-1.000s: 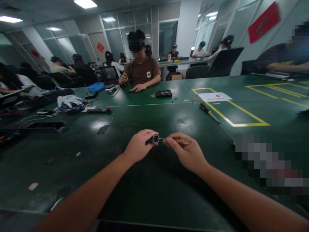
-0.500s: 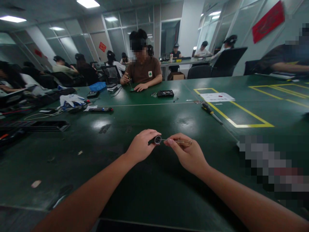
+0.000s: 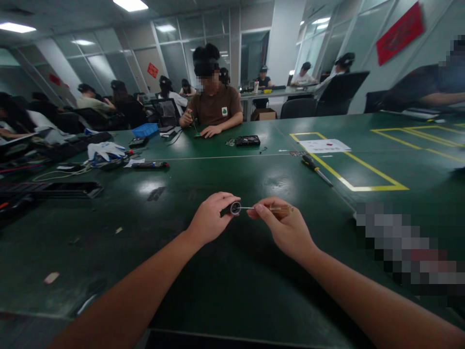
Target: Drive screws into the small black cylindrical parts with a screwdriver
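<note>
Between the thumb and fingers of my left hand point(image 3: 212, 218) is a small round dark part with a pale metallic rim point(image 3: 236, 208), its open face turned toward my right. What kind of part it is I cannot make out. My right hand point(image 3: 285, 225) is closed around the amber, see-through handle of a screwdriver point(image 3: 280, 209). The thin shaft points left, and its tip reaches the rim or the inside of the round part. Both hands are held above the green table point(image 3: 203, 300).
A yellow-and-black screwdriver point(image 3: 317, 169) lies ahead on the right, by a white sheet point(image 3: 324, 146) and yellow tape. A dark boxy device point(image 3: 248, 140) sits farther back. To the left are white gloves point(image 3: 105, 151), cables and a blue tray point(image 3: 144, 130). Across the table sits a co-worker point(image 3: 214, 104).
My right hand has drawn slightly to the right, so more of the screwdriver shaft shows. The round part has turned a little in my left hand. The whole view has shifted slightly.
</note>
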Tool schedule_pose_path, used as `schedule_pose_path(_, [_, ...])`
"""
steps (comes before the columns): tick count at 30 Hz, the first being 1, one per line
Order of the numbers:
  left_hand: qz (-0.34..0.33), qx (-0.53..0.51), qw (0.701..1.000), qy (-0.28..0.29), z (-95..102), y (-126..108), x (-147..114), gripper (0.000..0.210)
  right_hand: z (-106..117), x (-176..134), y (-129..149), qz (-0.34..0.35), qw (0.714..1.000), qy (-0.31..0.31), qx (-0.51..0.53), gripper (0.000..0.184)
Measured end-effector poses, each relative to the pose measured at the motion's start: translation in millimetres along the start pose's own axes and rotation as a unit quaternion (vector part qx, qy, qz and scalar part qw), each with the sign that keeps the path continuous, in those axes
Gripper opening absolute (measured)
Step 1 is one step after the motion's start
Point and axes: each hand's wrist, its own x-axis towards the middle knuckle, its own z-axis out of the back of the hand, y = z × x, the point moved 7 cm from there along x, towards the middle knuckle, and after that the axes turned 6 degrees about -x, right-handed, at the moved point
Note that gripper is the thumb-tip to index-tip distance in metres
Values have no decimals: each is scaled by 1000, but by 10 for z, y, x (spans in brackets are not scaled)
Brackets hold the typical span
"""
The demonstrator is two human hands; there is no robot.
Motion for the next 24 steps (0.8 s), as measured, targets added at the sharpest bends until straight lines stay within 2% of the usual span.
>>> schedule_pose_path(9, [-5,6,1000,8,-17,-9,4,35,-8,-8,14,23,999,-4,-49,21])
schedule_pose_path(18, [-1,29,999,15,-41,26,-7,36,34,2,0,-2,995,-28,-95,25])
schedule_pose_path(24, [-2,44,999,24,-48,38,-12,37,27,1,-30,-22,997,-29,-68,24])
